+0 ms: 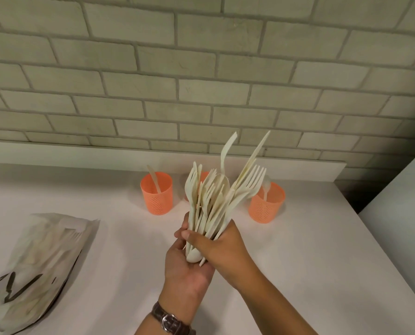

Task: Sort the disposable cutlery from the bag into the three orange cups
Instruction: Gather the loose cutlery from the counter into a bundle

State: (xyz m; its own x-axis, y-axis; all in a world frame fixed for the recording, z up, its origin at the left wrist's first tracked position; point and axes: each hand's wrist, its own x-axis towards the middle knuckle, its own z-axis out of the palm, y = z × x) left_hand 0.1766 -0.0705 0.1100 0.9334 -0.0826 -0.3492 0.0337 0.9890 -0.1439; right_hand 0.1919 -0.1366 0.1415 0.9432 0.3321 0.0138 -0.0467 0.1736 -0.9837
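Note:
A bundle of cream disposable cutlery, with forks, knives and at least one spoon, fans upward above the white table. My left hand cups its lower ends from below and my right hand wraps around it from the right. Behind stand three orange perforated cups: the left cup holds one knife, the middle cup is mostly hidden by the bundle, and the right cup holds one spoon. The semi-transparent bag lies at the left with more cutlery showing through.
The white table runs to a brick wall at the back. A white panel rises beyond the table's right edge. I wear a brown-strapped watch on the left wrist.

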